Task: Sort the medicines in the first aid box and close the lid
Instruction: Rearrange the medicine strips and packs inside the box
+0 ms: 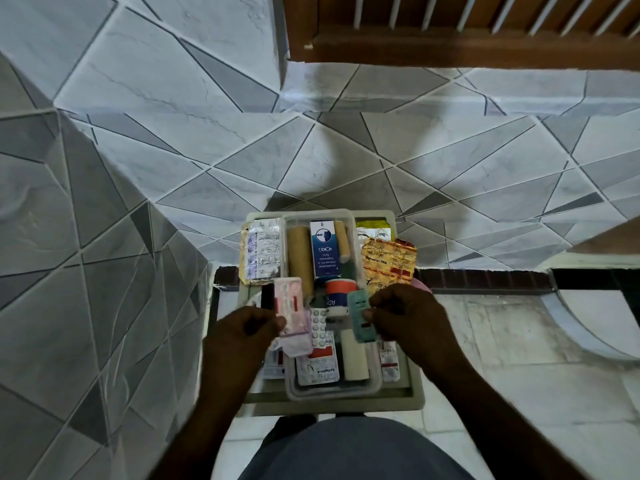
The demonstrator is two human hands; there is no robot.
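We sort over the clear plastic first aid box (333, 393), a strip in each hand.

The box sits directly below both grips on a grey square stool (417, 393). Our left hand (247, 329) pinches a pink-and-white blister pack (290, 306), and our right hand (407, 317) pinches a teal blister strip (360, 322) by its edge. Both strips run lengthwise away from us, far ends over the box. We judge either thin pinch could slip and drop a strip; the orange foil strips (389, 261) beyond the right grip could foul the lid.
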